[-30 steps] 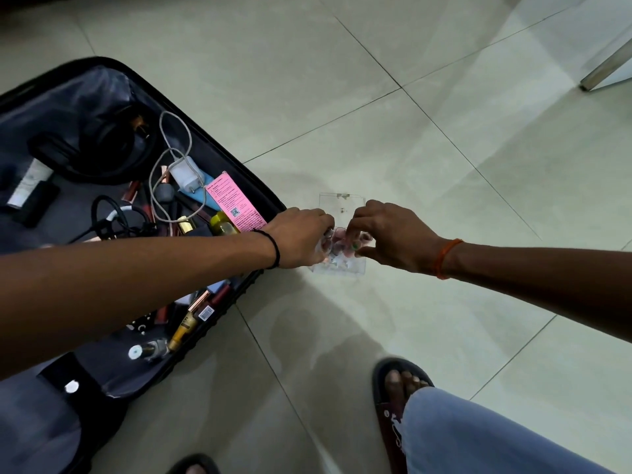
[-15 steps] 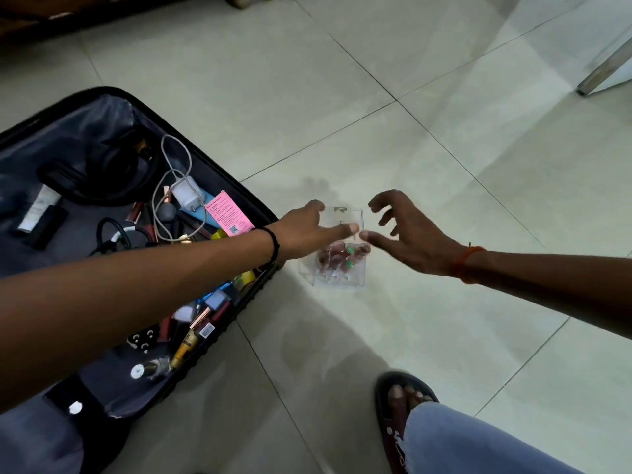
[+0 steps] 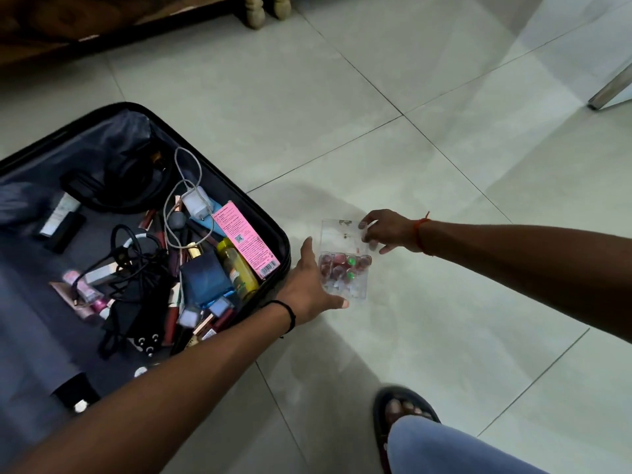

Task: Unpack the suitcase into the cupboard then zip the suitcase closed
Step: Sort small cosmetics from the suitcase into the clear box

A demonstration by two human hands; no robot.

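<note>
Clear plastic case (image 3: 345, 265) lies just beside suitcase (image 3: 285, 254) rim.

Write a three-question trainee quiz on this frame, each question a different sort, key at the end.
1. True or false: the clear box lies inside the suitcase.
2. Which hand touches the box's raised lid? A. left hand B. right hand C. neither
3. Fill in: the white charger lies just beside the ____ carton.

Key:
1. False; it sits on the floor just right of the suitcase.
2. B; its fingers curl at the lid's far edge, while the left hand lies open along the box's left side.
3. Pink.
</note>
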